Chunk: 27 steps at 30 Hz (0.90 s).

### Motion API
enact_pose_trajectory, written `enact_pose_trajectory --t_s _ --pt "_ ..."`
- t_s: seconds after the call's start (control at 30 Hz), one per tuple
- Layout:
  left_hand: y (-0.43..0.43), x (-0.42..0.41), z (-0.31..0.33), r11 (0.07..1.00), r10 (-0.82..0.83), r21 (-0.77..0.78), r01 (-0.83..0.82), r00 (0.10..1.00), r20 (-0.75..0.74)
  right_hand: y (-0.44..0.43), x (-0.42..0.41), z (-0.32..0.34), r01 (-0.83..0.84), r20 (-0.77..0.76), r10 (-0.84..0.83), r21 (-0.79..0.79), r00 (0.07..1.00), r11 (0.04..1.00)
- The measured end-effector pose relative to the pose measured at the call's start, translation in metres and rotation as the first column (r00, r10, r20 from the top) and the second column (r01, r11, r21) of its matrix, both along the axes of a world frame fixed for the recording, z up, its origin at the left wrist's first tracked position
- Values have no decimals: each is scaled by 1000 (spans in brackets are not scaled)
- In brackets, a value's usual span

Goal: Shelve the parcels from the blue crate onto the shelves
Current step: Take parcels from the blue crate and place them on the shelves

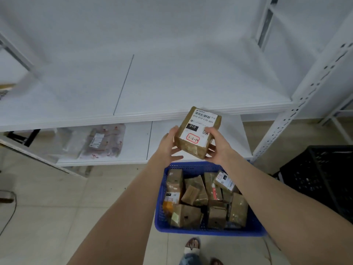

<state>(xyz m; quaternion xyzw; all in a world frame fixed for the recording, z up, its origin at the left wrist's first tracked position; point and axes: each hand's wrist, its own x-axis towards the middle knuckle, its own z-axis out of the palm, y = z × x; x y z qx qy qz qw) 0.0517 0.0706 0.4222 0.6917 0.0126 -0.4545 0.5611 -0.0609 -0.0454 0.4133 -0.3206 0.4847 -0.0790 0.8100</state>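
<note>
Both my hands hold a small brown cardboard parcel (196,133) with a white label marked "010" and a red-ringed "3-3-10". My left hand (169,145) cups its left side and underside, and my right hand (216,145) grips its right side. The parcel hangs in the air above the far end of the blue crate (160,222), in front of the edge of the white middle shelf (152,87). The crate stands on the floor and holds several brown parcels. The lower shelf (136,142) lies behind the parcel.
A clear bagged parcel (104,141) with a red pattern lies on the lower shelf at left. A black crate (321,175) stands on the floor at right, beside the white perforated shelf post (298,111). A sandalled foot (192,245) is near the blue crate's front.
</note>
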Motion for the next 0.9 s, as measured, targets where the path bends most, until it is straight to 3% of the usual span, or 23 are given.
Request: enact_pose_trajectory --t_s 0.17,0.37,0.57,0.73,0.9 --pt "0 4 21 999 5 -32 -3 999 44 -6 6 20 -46 26 48 -80 998 996" --pt "-6 10 45 991 106 -95 -91 981 161 -13 4 41 -281 37 285 -78 958 956" --pt "-9 10 82 995 86 -68 -73 974 208 -16 9 74 -167 190 184 -105 964 980" --pt "-11 6 105 996 85 -62 -69 947 311 -22 8 92 -128 201 162 -169 966 977" --pt "-23 -4 122 987 99 -154 -44 923 371 -32 -2 103 -97 211 149 -238 966 966"
